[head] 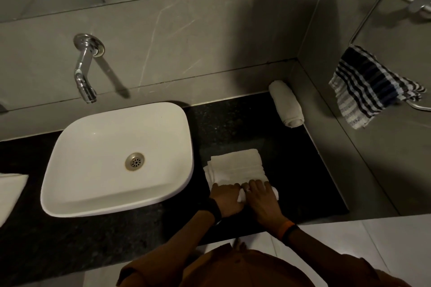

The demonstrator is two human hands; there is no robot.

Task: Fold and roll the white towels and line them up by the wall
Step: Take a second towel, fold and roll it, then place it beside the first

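Towel [236, 165] is lying folded on the worktop [303, 170] while the left hand [227, 197] and right hand [262, 196] are pressing down, curling its near edge into a roll.

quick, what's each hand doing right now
Left hand: fingers curled on the near end of the folded white towel, rolling it.
Right hand: same, pressed on the roll beside the left.
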